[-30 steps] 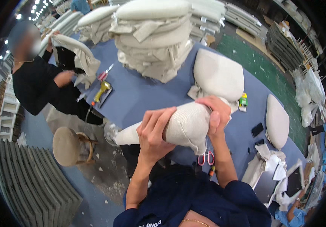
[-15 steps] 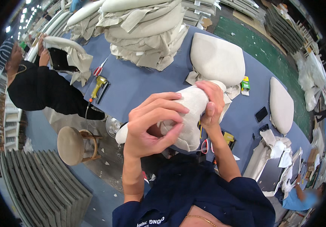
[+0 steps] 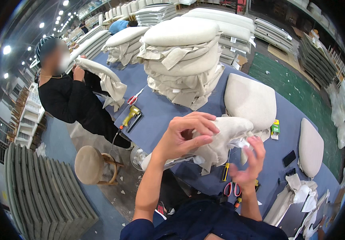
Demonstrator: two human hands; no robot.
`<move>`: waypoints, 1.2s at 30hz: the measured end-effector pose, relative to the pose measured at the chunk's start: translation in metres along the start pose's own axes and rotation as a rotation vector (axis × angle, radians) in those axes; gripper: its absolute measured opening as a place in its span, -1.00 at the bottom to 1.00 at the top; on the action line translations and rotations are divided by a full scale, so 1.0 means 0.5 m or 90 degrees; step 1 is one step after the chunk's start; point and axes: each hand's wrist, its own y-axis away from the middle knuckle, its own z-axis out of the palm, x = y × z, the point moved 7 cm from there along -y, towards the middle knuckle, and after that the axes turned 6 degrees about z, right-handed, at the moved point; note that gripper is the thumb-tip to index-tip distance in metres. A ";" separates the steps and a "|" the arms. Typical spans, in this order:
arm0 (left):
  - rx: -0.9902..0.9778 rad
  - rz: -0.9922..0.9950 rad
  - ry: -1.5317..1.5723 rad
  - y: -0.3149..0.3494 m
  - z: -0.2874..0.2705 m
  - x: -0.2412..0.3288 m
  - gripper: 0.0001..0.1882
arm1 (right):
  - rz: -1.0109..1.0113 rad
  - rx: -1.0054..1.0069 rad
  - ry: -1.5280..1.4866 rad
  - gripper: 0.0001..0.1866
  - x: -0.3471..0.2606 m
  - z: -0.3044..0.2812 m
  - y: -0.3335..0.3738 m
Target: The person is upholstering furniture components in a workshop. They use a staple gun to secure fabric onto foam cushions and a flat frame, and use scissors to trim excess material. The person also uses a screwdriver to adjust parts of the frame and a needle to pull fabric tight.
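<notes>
A cream fabric-covered seat pad (image 3: pixel 230 130) lies at the near edge of the blue table, loose cloth hanging from its near side. Over its left part is my left hand (image 3: pixel 188 134), fingers curved and apart from the thumb, holding nothing; I cannot tell whether it touches the fabric. My right hand (image 3: pixel 249 164) is raised at the pad's right, fingers spread and slightly blurred, with nothing in it. Below the pad, between my arms, lie a yellow-handled screwdriver (image 3: pixel 225 172) and red-handled scissors (image 3: pixel 232 189). Another covered pad (image 3: pixel 250 102) rests just behind.
A tall stack of covered pads (image 3: pixel 182 64) stands at the table's far side. A nail gun (image 3: pixel 131 116) and scissors (image 3: pixel 134 98) lie left. At right are a small green-yellow box (image 3: pixel 275 129), a phone (image 3: pixel 289 158) and a pad (image 3: pixel 311 148). A co-worker (image 3: pixel 74 92) handles a pad; a stool (image 3: pixel 89 165) stands below.
Both hands have let go of the pad; it now rests lower on the table. The right hand has moved down toward me with fingers spread. The view has tilted up.
</notes>
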 end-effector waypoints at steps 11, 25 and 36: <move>-0.027 -0.006 0.044 -0.032 0.010 -0.018 -0.88 | -0.085 -0.158 -0.025 -0.53 -0.054 0.071 -0.079; -0.007 0.043 -0.356 0.030 0.061 0.060 -0.36 | -0.192 -0.011 0.005 -0.69 -0.067 0.039 -0.065; 0.078 -0.041 -0.386 0.098 0.030 0.083 -0.05 | -0.171 -0.082 -0.103 -0.60 -0.103 0.055 -0.112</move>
